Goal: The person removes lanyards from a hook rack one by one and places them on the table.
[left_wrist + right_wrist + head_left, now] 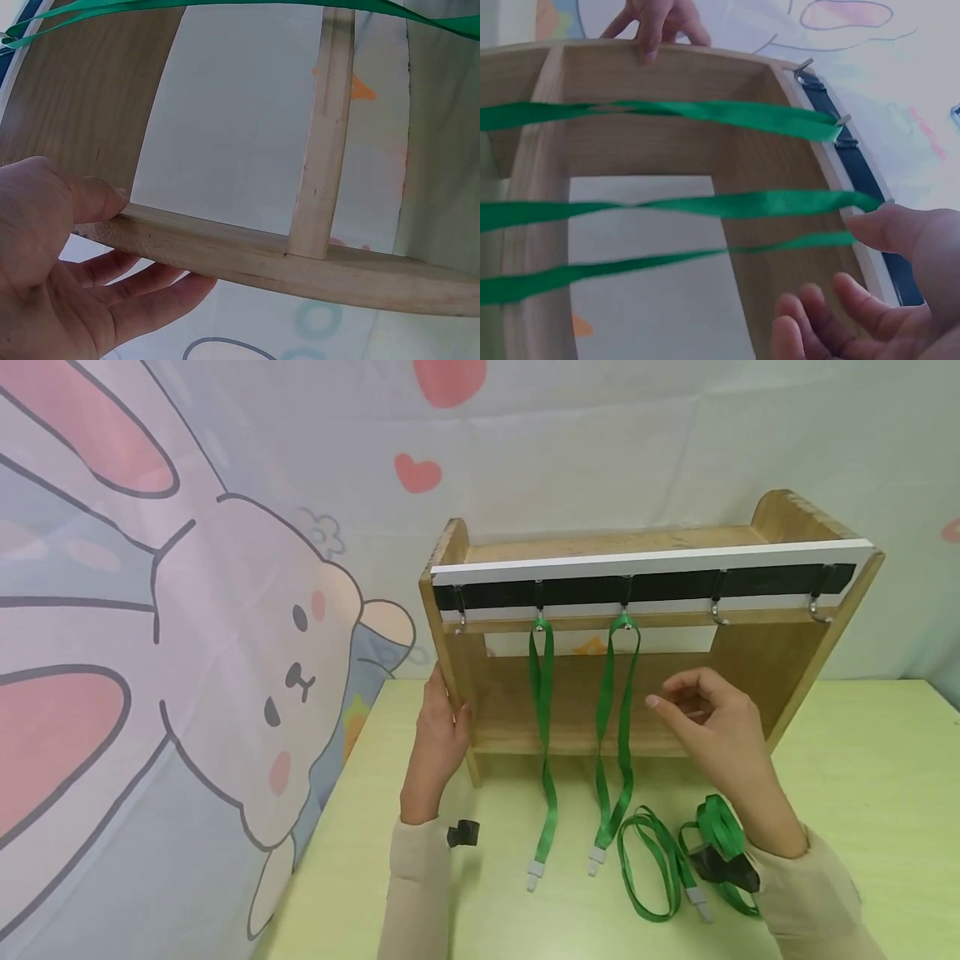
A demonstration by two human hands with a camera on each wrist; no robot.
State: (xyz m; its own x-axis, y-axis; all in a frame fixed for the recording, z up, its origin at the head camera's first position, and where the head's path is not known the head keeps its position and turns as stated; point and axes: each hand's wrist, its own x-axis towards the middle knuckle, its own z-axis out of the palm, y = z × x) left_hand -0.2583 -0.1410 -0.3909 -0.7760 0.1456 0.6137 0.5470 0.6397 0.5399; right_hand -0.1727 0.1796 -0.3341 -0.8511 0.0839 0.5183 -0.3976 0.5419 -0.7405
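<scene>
On the far left, a cartoon rabbit backdrop (pixel 247 693) hangs beside the green table (pixel 862 793). The left hand (pixel 438 727) grips the left side panel of the wooden rack (pixel 795 635), thumb on the front edge and fingers curled behind it, holding it steady. Moving right along the black hook rail (pixel 660 583): the first hook (pixel 460 620) is bare, the second carries a green lanyard (pixel 542 727) hanging down to the tabletop, and the third carries another lanyard (pixel 617 727), its clip end resting on the table. The right hand (pixel 712 718) hovers just right of that one, fingers loosely curled, holding nothing as far as I can see. Past it, two hooks (pixel 717 612) stand unfilled. On the table in front, just beside the right wrist, a loose lanyard (pixel 652 868) lies looped, and a bunched one (pixel 720 831) sits partly behind the wrist strap. So by my reading: two hung, two lying on the table, three hooks free.
</scene>
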